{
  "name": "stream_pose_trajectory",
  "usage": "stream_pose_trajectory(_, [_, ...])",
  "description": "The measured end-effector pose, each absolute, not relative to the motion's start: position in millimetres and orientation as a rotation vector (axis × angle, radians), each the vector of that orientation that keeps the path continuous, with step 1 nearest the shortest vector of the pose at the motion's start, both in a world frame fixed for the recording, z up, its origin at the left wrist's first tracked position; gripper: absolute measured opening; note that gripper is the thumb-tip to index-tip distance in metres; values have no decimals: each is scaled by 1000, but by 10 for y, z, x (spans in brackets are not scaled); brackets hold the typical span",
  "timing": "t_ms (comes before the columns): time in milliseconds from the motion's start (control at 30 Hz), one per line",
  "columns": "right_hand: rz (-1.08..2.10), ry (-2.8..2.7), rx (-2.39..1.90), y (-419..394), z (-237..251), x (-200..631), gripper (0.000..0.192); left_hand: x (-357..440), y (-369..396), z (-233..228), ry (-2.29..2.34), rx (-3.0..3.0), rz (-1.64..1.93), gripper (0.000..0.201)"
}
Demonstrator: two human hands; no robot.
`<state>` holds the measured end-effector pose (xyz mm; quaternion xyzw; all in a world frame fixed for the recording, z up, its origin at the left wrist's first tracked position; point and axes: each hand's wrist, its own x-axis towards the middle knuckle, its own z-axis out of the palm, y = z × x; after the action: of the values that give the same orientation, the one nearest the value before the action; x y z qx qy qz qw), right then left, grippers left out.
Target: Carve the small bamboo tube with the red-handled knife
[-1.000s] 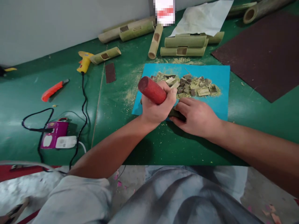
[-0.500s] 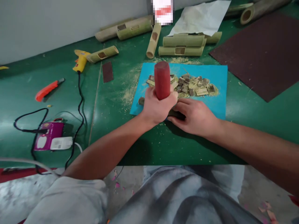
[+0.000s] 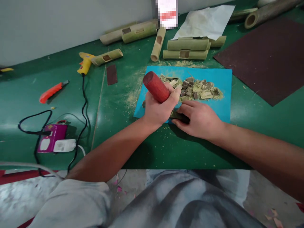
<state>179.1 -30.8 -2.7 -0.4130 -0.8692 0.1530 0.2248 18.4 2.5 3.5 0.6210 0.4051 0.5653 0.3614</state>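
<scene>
We see a dark red round wooden handle [image 3: 155, 86], bright blue flat mat [image 3: 223, 106], glossy green tabletop [image 3: 28, 104], orange utility knife [image 3: 51, 92], yellow glue gun [image 3: 85, 62], pale green bamboo tubes [image 3: 187, 49].

My left hand [image 3: 158, 109] covers the lower part of the red handle [image 3: 155, 86], so the working end of this tool cannot be seen. My right hand [image 3: 199, 118] hides most of the dark piece [image 3: 180, 116] that it presses down; only a short part shows between my hands. The box [image 3: 167, 13] by the wall is blurred, and the bamboo tube [image 3: 266, 12] is cut by the top edge.
</scene>
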Motion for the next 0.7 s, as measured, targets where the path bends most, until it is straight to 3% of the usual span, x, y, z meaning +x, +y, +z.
stream_pose_trajectory(233, [433, -2405, -1142, -312, -27, 1792, 16, 172, 23, 26, 1059, 1735, 1440, 39])
stream_pose_trajectory(700, [539, -2345, -1058, -288, -55, 1814, 18, 121, -12, 80, 970, 1747, 1311, 50])
